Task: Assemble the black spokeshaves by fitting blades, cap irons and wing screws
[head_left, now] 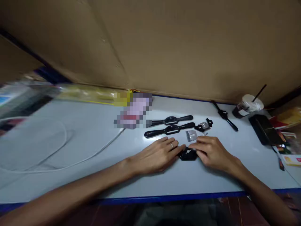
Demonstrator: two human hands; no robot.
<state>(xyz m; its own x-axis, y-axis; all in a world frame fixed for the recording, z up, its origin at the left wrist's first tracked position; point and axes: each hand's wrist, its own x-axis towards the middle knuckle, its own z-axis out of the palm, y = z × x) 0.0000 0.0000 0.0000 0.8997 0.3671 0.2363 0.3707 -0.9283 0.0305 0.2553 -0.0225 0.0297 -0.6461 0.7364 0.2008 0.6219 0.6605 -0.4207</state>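
On the white tabletop lies a black metal spokeshave (188,155), only its middle showing between my hands. My left hand (160,155), a ring on one finger, lies over its left side with fingers closed on it. From the other side, my right hand (213,153) pinches at the top of its middle; any small part between those fingertips is hidden. Just beyond are a flat metal blade (191,136), a black cap piece (199,127), another cap piece (209,122) and small screws (205,134). Behind them rest a spokeshave (169,129) and a second spokeshave (171,120), side by side.
Farther right lie another spokeshave (225,115), a lidded drink cup (248,106) with a straw and a black case-like object (265,129). A blurred-out phone-like object (135,111) trails a white cable (103,149) leftward. A brown panel (164,47) stands behind the table.
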